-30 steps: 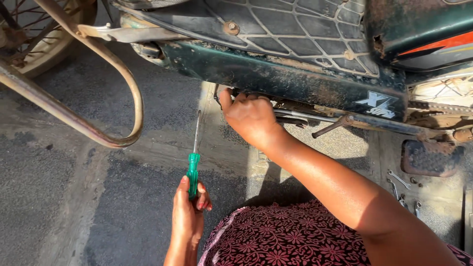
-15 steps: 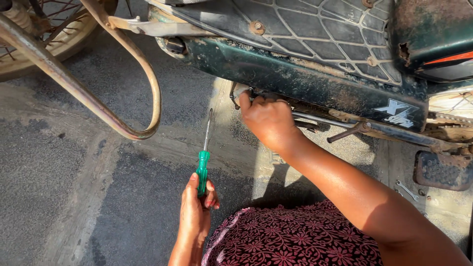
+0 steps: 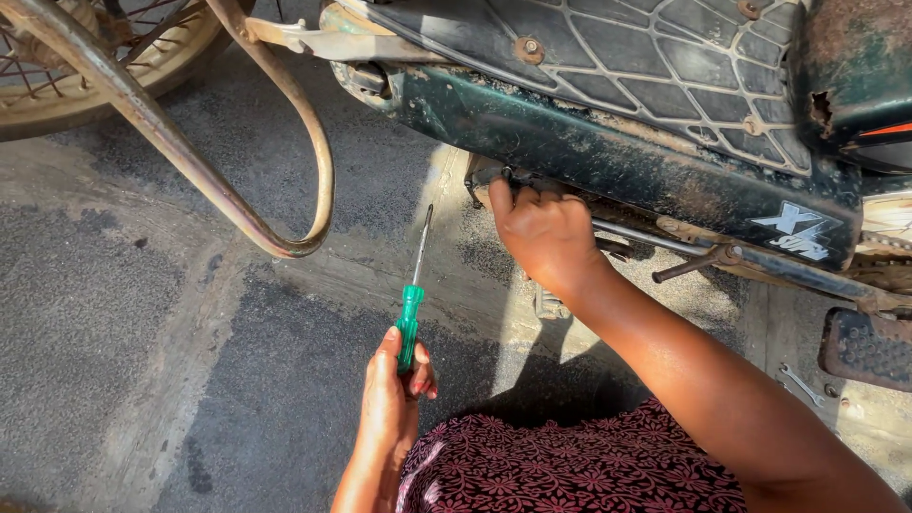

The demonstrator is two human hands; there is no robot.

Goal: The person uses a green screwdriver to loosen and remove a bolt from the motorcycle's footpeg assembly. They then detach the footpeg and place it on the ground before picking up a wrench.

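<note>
Screwdriver [image 3: 412, 302] is the thing in hand here: green see-through plastic handle, thin steel shaft, tip pointing up toward the far side. It sits in the near middle of the view, over the rough floor [image 3: 142, 313], well short of the bike. Left hand [image 3: 392, 394] has its fingers wrapped closed around the lower part of the handle, thumb on the side.

Handling-wise I'd call it light and stiff, a one-hand tool with no drama. The smooth plastic looks like it could slip if there's grease about, and this bike looks grimy enough for that. Best hold is right where it's held, full fist on the handle; the shaft is too skinny and slick to grip.

Bit further out, the right hand [image 3: 541, 233] is up against the underside of the bike, fingers curled and tucked in under the dark green side cover [image 3: 608, 157]. I can't tell whether they're pinching anything, since the tips are hidden in there. Just right of it a thin rod [image 3: 698, 263] and a footpeg [image 3: 869, 350] stick out, and a small spanner [image 3: 803, 385] lies on the floor near the peg.

Far left there's a rusty curved bar [image 3: 285, 142] and a spoked wheel [image 3: 95, 57] behind it. Far side is the scuffed cover with a diamond-pattern panel [image 3: 646, 66] above.
</note>
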